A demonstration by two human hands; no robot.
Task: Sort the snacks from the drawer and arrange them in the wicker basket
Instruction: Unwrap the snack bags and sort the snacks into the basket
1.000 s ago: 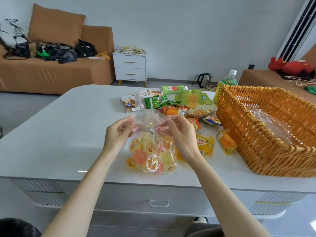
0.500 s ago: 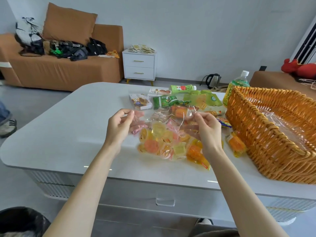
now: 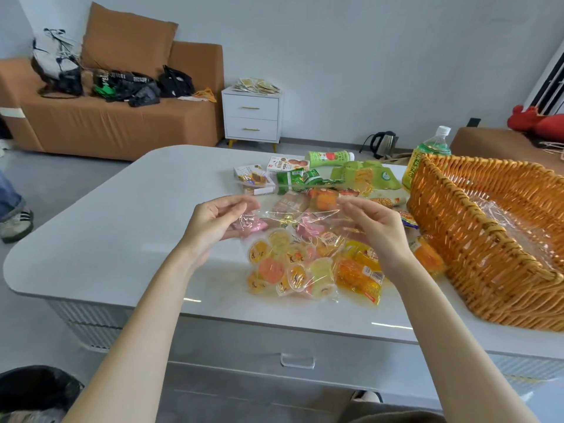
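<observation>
jelly bag (image 3: 290,264), packets (image 3: 366,178) around — bottle (image 3: 430,148) behind wicker basket (image 3: 476,248)

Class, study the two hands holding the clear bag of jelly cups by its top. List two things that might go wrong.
1. The left hand and right hand pinch thin film; the clear bag may tear, scattering jelly cups.
2. It lies near the table's front edge, so loose cups might roll off.

Left hand (image 3: 213,221) and right hand (image 3: 372,227) are farther apart than 1 s ago, pinching the jelly-cup bag (image 3: 290,264) mouth stretched wide, bag slumped flatter on table (image 3: 122,239).
</observation>
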